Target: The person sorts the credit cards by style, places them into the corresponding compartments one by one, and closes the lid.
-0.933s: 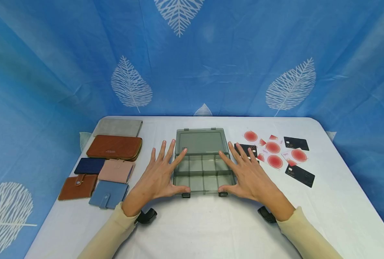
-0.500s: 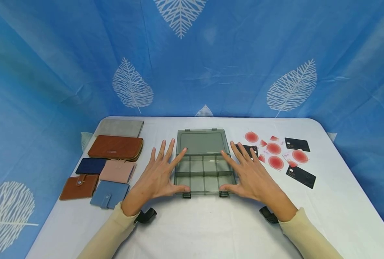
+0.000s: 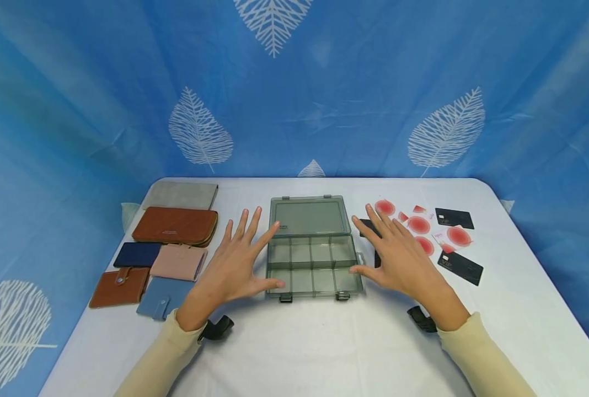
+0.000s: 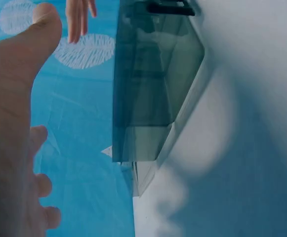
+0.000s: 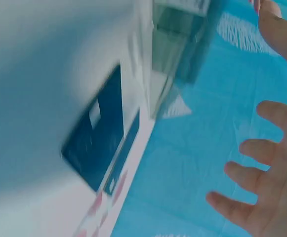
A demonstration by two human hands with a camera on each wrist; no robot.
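Observation:
A see-through grey-green plastic box point(image 3: 301, 280) lies in the middle of the table, its lid point(image 3: 310, 216) laid back and its compartments holding nothing. My left hand point(image 3: 235, 267) hovers at the box's left side, fingers spread, holding nothing. On the other side my right hand point(image 3: 403, 259) is likewise spread and empty, raised above some black cards and partly hiding them. In the left wrist view the box point(image 4: 148, 89) stands apart from my left hand point(image 4: 20, 118). The right wrist view shows a black card point(image 5: 99, 131) below my right hand point(image 5: 276, 163).
To the left lie a grey wallet point(image 3: 180, 195), a brown zip wallet point(image 3: 175, 225), a navy one point(image 3: 137, 254), a pink one point(image 3: 177, 261), a small brown one point(image 3: 121, 286) and a blue one point(image 3: 162, 298). Black cards point(image 3: 460, 267) and red-and-white cards point(image 3: 458, 236) are scattered right.
Both spread hands have drawn apart, the left one moving slightly left and the right one to the right, away from the box. The box stays in place.

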